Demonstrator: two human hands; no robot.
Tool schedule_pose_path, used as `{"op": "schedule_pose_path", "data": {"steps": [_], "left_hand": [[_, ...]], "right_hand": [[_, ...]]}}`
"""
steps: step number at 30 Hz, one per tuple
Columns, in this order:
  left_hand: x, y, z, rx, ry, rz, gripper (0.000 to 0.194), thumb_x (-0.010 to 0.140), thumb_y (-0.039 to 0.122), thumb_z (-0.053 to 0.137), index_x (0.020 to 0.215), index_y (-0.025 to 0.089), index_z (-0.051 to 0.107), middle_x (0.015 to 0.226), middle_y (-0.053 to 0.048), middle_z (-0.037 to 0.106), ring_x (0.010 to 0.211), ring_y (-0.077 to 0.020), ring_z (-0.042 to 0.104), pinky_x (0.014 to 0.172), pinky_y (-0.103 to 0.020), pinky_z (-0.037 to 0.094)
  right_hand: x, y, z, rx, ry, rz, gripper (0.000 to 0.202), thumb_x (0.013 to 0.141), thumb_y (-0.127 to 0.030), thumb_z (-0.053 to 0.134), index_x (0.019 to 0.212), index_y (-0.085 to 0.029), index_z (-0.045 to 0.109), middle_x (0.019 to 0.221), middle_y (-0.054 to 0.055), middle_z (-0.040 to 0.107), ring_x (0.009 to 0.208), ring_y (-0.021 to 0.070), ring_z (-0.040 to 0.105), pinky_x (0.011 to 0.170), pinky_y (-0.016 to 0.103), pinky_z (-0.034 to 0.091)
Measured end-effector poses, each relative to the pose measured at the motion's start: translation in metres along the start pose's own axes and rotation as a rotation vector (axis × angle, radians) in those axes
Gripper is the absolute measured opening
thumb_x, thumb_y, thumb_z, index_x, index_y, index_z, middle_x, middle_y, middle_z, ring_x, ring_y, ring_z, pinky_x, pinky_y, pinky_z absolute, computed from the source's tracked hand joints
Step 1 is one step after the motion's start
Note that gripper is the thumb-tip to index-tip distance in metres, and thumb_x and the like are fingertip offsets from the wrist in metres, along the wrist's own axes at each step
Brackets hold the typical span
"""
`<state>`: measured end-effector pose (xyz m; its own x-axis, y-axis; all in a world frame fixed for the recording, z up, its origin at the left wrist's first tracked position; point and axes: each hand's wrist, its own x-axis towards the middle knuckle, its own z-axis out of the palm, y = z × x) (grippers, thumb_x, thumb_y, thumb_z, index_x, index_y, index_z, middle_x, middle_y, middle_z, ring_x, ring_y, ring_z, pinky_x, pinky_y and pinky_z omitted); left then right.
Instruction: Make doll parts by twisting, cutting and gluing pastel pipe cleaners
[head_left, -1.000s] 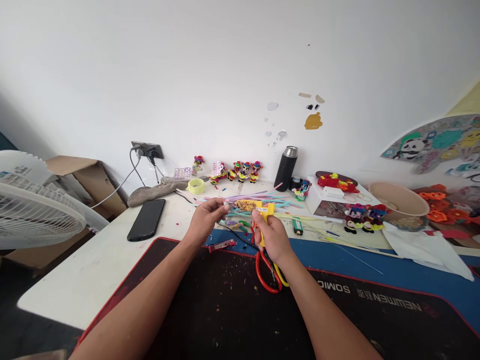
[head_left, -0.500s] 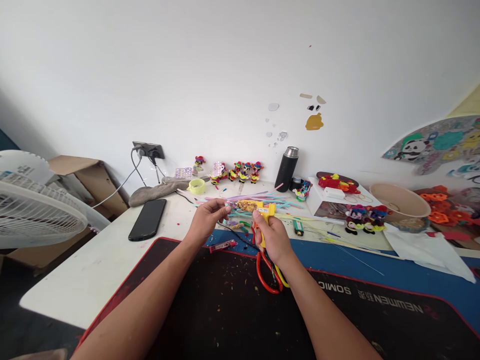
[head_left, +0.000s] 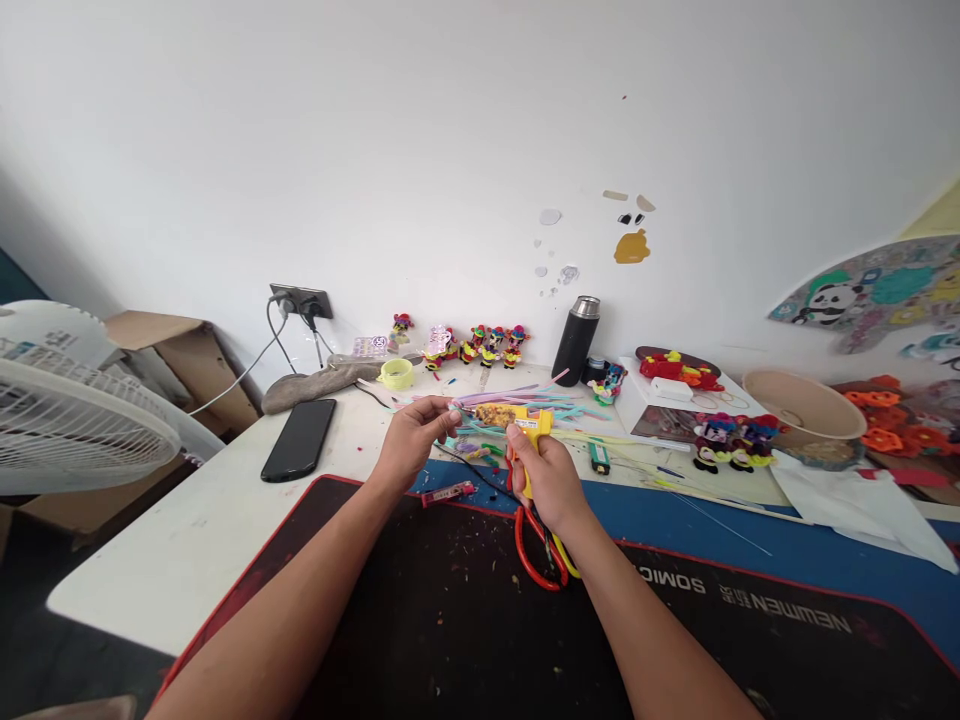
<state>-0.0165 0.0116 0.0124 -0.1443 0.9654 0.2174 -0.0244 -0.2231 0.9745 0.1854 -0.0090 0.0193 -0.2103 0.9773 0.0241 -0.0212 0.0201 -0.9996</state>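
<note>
My right hand (head_left: 546,478) is wrapped round the handle of a yellow hot glue gun (head_left: 501,415), whose nozzle points left. At that nozzle my left hand (head_left: 417,432) pinches a small piece; its kind is too small to make out. Below the right hand lie red-handled scissors (head_left: 536,560) on the black desk mat (head_left: 450,630). Pastel pipe cleaners (head_left: 540,392) are spread on the desk behind the glue gun. A pink-labelled tube (head_left: 448,493) rests at the mat's far edge.
A black phone (head_left: 298,440) lies left. Several small fuzzy figures (head_left: 495,345) stand by the wall, beside a black thermos (head_left: 577,340). To the right are a white box (head_left: 660,400), a beige bowl (head_left: 799,405) and a green lighter (head_left: 599,457). A fan (head_left: 67,430) stands at far left.
The whole view has shifted slightly. Both hands keep nearly the same place, with the glue gun's nozzle still by the left fingertips.
</note>
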Motion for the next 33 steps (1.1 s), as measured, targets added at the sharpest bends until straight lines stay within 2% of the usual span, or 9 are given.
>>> {"op": "schedule_pose_path", "data": {"steps": [17,33], "left_hand": [[0.0013,-0.0037,0.0013,0.087,0.002,-0.020,0.035,0.069,0.047,0.083,0.082,0.017,0.072,0.062,0.000,0.065,0.058,-0.0146,0.057,0.055,-0.026,0.041],[0.0022,-0.0037,0.0002,0.036,0.030,-0.007,0.031,0.071,0.044,0.081,0.084,0.017,0.072,0.060,0.000,0.065,0.056,-0.0133,0.054,0.055,-0.026,0.040]], "right_hand": [[-0.0008,-0.0004,0.0008,-0.003,-0.011,0.009,0.057,0.085,-0.075,0.061,0.067,-0.021,0.054,0.039,-0.006,0.045,0.029,0.0100,0.040,0.035,0.024,0.031],[0.0003,0.0014,-0.0003,-0.012,-0.004,0.017,0.057,0.086,-0.075,0.060,0.067,-0.021,0.053,0.039,-0.006,0.045,0.029,0.0102,0.040,0.035,0.024,0.031]]}}
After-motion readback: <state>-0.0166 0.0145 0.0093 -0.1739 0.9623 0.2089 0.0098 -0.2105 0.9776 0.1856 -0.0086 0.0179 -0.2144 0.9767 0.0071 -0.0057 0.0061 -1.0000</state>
